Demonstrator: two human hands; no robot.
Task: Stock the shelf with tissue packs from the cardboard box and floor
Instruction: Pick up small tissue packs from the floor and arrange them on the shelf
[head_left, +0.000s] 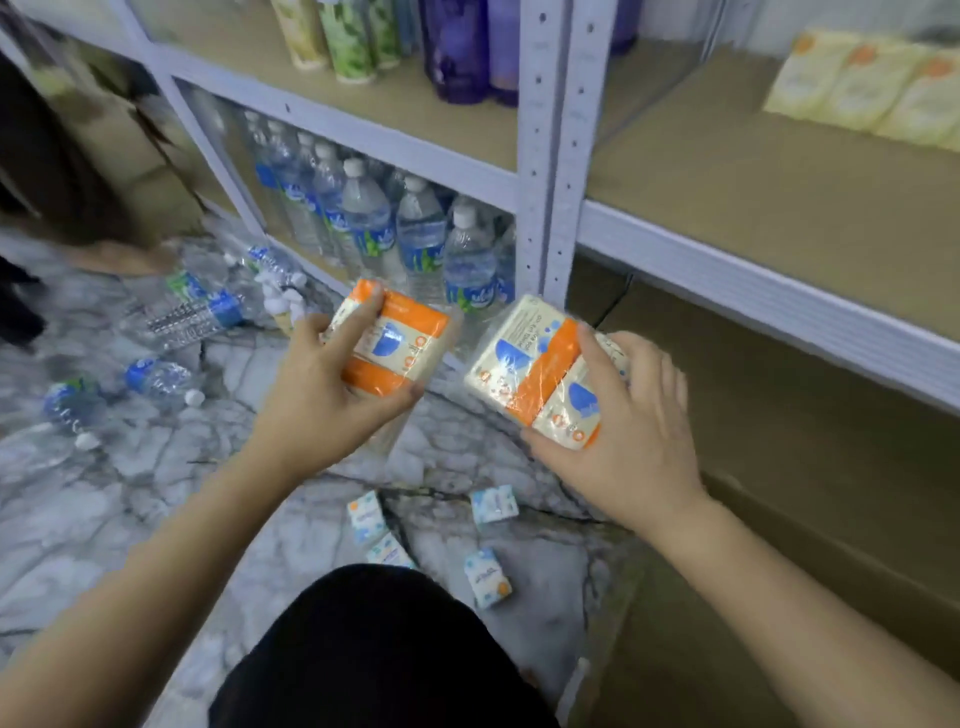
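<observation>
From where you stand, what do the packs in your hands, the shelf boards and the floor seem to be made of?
The pack in the left hand and the pack in the right hand look like soft tissue under clear plastic film: it glints and wrinkles. The shelf board seems matte brown fibreboard or wood on a pale, hole-punched metal frame. The floor looks like polished grey-veined marble or tile.

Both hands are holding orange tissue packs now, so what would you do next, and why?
Probably lift the right hand's pack onto the bare shelf board up right, beside the packs already standing there. Both hands are full, so nothing more can be picked up yet.
</observation>
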